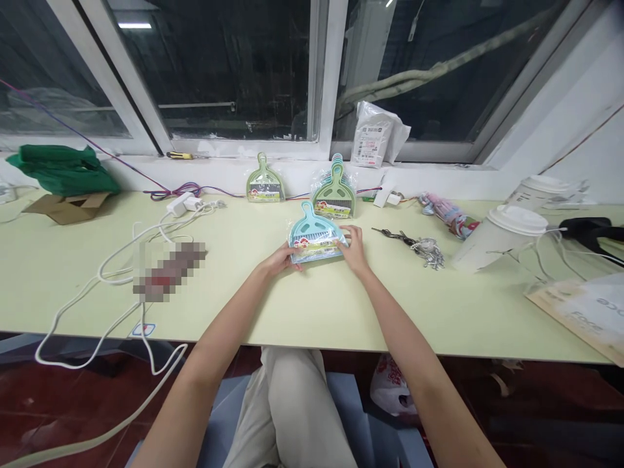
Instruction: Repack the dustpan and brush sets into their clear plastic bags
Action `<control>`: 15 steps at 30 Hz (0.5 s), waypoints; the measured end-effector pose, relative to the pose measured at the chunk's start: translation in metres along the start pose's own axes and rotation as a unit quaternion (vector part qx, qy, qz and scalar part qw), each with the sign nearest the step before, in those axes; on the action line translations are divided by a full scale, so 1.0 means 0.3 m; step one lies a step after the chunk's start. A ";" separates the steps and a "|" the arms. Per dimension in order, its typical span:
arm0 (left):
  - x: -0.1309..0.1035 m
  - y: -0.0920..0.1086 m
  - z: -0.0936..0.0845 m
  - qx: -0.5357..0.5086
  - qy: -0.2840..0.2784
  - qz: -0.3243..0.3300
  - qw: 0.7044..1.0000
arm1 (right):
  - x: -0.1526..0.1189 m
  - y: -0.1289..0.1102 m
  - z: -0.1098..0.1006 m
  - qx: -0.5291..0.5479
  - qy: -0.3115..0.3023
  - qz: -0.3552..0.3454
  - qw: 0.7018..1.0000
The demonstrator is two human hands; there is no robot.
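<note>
A blue mini dustpan set (312, 236) in clear wrapping lies on the pale green table (302, 305), handle pointing away from me. My left hand (281, 259) grips its near left corner and my right hand (353, 248) holds its right side. Just behind it stands a stack of green and blue dustpan sets (334, 192) leaning against the wall. One more green dustpan set (265, 183) leans further left.
White cables and a charger (181, 207) trail over the table's left half. Green cloth (63, 169) sits on cardboard at far left. Keys (423, 247), a folded umbrella (444, 213), lidded paper cups (502, 235) and a paper bag (585, 312) lie to the right.
</note>
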State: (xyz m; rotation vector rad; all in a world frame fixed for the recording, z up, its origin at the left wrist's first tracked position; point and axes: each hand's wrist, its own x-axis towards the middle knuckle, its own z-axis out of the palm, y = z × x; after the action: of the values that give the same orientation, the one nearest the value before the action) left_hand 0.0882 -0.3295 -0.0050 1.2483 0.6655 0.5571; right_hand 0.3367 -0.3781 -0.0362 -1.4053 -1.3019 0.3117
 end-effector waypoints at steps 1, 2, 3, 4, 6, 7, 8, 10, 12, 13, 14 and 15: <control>-0.001 0.002 0.002 0.007 -0.005 -0.001 1.000 | 0.004 0.010 0.003 0.039 -0.011 0.039 0.998; -0.003 0.005 0.005 0.013 -0.008 -0.003 1.000 | 0.010 0.023 0.007 0.078 -0.033 0.079 0.993; -0.004 0.007 0.009 0.016 -0.009 -0.003 1.000 | 0.015 0.036 0.010 0.113 -0.061 0.114 0.985; -0.006 0.009 0.014 0.017 -0.003 0.000 1.000 | 0.021 0.050 0.012 0.142 -0.084 0.138 0.977; -0.007 0.007 0.027 0.027 0.021 0.018 0.999 | 0.031 0.071 0.015 0.174 -0.082 0.153 0.969; -0.006 0.002 0.034 0.043 0.041 0.032 0.998 | 0.035 0.078 0.015 0.176 -0.054 0.151 0.971; -0.002 -0.005 0.042 0.067 0.065 0.049 0.994 | 0.038 0.082 0.014 0.173 -0.018 0.146 0.974; 0.014 -0.023 0.056 0.129 0.128 0.084 0.980 | 0.042 0.079 0.010 0.166 0.036 0.127 0.977; 0.044 -0.039 0.067 0.201 0.210 0.115 0.950 | 0.043 0.069 0.004 0.158 0.054 0.094 0.982; 0.064 -0.043 0.070 0.246 0.253 0.126 0.927 | 0.045 0.063 0.002 0.145 0.056 0.077 0.985; 0.086 -0.044 0.072 0.297 0.289 0.131 0.901 | 0.047 0.059 -0.001 0.123 0.059 0.064 0.989; 0.111 -0.041 0.072 0.351 0.315 0.131 0.872 | 0.052 0.056 -0.004 0.090 0.063 0.057 0.992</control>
State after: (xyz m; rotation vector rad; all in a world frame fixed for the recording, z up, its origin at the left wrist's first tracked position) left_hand 0.1272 -0.3232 -0.0182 1.8740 1.3391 1.0244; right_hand 0.3517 -0.3620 -0.0424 -1.3258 -1.0660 0.4014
